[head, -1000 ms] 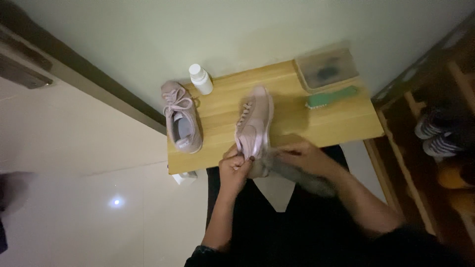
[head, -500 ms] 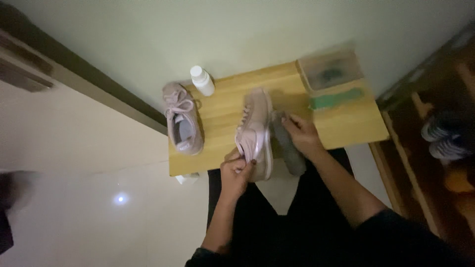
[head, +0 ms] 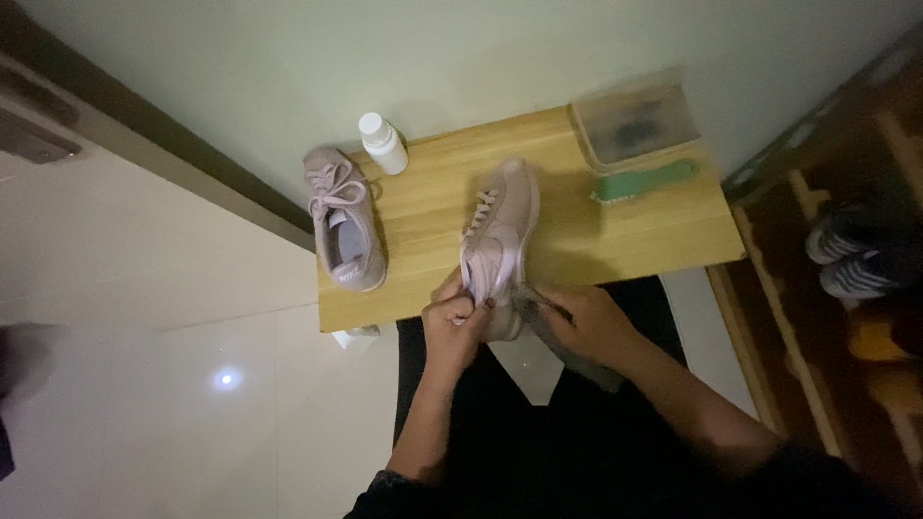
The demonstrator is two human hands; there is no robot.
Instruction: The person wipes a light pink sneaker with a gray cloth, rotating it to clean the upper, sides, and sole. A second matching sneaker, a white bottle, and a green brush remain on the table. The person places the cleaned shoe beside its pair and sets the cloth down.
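A pale pink sneaker (head: 498,238) lies on its side at the front edge of a small wooden table (head: 635,235). My left hand (head: 454,327) grips its heel end. My right hand (head: 582,322) holds a grey cloth (head: 562,341) against the heel side of the shoe, the cloth trailing down toward my lap. The second pink sneaker (head: 344,219) stands upright at the table's left end, untouched.
A white bottle (head: 382,143) stands at the table's back left. A green-handled brush (head: 642,181) and a clear plastic box (head: 635,123) lie at the back right. A wooden shoe rack with shoes (head: 851,255) is on the right. Pale tiled floor lies to the left.
My right hand with the cloth went up along the shoe's side onto the table, then came back down to the heel. The left hand kept its hold on the shoe.
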